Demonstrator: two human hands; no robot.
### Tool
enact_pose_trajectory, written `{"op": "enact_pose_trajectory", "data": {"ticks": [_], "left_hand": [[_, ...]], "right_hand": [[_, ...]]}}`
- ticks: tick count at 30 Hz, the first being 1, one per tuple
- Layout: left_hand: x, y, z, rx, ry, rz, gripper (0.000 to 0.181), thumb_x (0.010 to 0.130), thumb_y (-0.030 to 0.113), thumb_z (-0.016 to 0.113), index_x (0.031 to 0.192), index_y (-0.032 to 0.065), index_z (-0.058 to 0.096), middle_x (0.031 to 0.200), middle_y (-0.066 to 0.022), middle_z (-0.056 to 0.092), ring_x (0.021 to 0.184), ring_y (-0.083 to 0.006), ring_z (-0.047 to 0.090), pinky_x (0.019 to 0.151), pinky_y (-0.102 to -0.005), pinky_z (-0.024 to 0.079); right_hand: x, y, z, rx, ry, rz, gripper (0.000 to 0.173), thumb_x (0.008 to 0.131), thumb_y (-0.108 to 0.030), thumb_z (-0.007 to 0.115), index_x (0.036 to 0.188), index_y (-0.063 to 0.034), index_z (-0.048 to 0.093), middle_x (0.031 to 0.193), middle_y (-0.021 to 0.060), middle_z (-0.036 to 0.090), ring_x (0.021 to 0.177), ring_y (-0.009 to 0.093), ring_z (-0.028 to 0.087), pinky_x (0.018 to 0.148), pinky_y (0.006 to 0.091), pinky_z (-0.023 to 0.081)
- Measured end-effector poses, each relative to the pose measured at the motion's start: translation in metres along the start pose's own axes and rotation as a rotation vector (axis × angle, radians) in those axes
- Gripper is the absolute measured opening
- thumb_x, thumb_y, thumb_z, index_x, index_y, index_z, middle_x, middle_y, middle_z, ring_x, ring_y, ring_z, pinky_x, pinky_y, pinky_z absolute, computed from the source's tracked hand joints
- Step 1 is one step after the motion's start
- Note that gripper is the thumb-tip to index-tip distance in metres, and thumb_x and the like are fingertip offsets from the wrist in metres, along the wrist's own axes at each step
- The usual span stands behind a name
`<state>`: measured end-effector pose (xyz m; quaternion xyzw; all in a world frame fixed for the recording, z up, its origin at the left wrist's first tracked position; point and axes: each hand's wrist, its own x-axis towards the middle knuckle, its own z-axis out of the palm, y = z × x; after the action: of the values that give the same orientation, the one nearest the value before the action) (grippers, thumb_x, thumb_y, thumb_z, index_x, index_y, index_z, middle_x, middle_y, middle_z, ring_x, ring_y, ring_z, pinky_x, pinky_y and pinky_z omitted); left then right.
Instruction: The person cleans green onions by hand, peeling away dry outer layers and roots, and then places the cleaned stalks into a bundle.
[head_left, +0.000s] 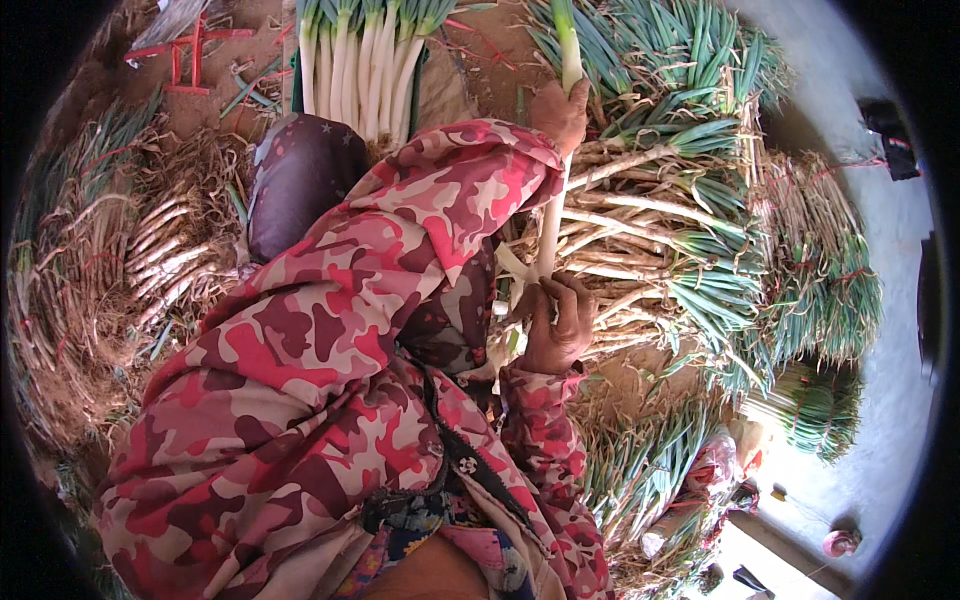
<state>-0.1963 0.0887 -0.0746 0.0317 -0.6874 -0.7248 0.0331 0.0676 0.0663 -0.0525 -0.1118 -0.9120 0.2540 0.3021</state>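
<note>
My left hand (559, 116) is closed around the upper part of a long scallion (553, 225), just under its green leaves. The stalk runs down, white and smooth, to my right hand (559, 322). That hand's curled fingers are at the root end, where pale outer layers hang loose to the left; their exact hold is partly hidden. Beside both hands, on the right, lies a heap of unpeeled scallions (630, 217) with dry brown skins and green tops. Clean white scallions (364, 67) stand side by side in a dark green container at the top.
Unpeeled bundles (817, 262) lie at the right by a pale wall (892, 397). More scallions (169, 255) with dry roots are on the ground at the left. A red metal frame (187, 56) is at the upper left. My covered knee (304, 180) is below the container.
</note>
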Motion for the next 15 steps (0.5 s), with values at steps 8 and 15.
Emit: {"op": "enact_pose_trajectory", "data": {"ticks": [8,15], "left_hand": [[0.004,-0.001,0.000,0.057,0.093,0.204,0.052,0.083,0.053,0.049,0.077,0.0017,0.056,0.058,-0.0129,0.056,0.053,-0.0281,0.057,0.052,-0.0405,0.044],[0.026,0.022,-0.020,-0.204,-0.001,-0.143,0.045,0.087,0.040,0.051,0.077,-0.0036,0.050,0.057,-0.0137,0.055,0.044,-0.0273,0.055,0.040,-0.0400,0.042]], "right_hand": [[-0.028,-0.028,0.007,0.402,-0.117,0.215,0.011,0.083,0.002,0.050,0.094,0.0029,0.054,0.078,0.0103,0.061,0.065,0.015,0.058,0.061,0.0266,0.046],[-0.113,-0.036,-0.054,0.509,-0.203,0.574,0.006,0.084,0.000,0.050,0.086,0.0037,0.054,0.070,0.0094,0.057,0.058,0.012,0.054,0.051,0.0248,0.043]]}}
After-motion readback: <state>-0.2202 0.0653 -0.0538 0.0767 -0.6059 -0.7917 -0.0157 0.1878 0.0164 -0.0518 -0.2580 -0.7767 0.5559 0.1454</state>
